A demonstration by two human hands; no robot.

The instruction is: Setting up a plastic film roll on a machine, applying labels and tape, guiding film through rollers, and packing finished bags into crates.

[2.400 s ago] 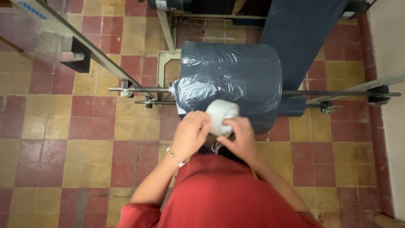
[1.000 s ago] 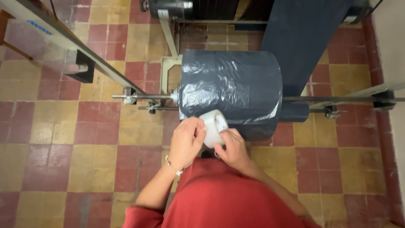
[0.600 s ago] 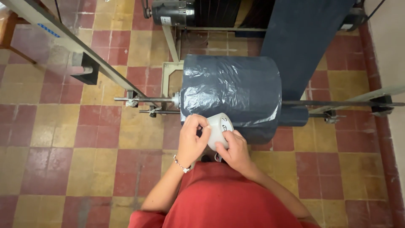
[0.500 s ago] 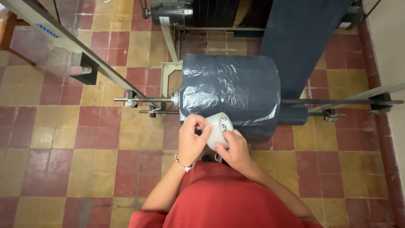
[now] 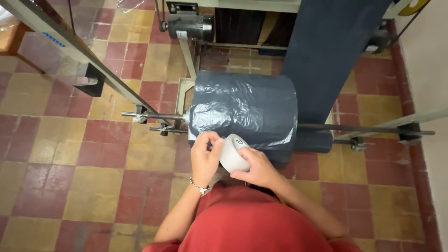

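Both hands, little shifted, clasp the white tape roll (image 5: 233, 151).

Even, soft indoor light with faint shadows. Pale glare streaks the plastic-wrapped fabric roll (image 5: 245, 109). The picture is mostly sharp; straight metal bars bow slightly near the edges.

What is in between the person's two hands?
A white roll of tape sits between them in the head view. The left hand touches its left side, and the right hand holds it from below and right, in front of the plastic-wrapped dark roll.
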